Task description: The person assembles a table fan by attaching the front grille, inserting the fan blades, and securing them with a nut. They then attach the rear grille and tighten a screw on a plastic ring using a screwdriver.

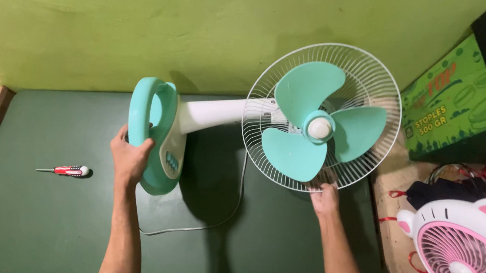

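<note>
A teal and white desk fan lies tipped on its side over a dark green table (pixel 42 218). My left hand (pixel 130 156) grips the rim of the fan's round teal base (pixel 155 132). My right hand (pixel 324 197) pinches the lower edge of the white wire rear guard (pixel 370 89). Three teal blades (pixel 314 122) with a white hub cap sit exposed, with no front guard over them. A white neck (pixel 216 112) joins base and head. The fan's white cord (pixel 212 224) trails across the table.
A small red and white screwdriver (pixel 67 170) lies on the table at left. A pink and white fan (pixel 467 255) sits at the lower right beside dark cables (pixel 455 187). A green printed box (pixel 457 102) stands against the green wall at right.
</note>
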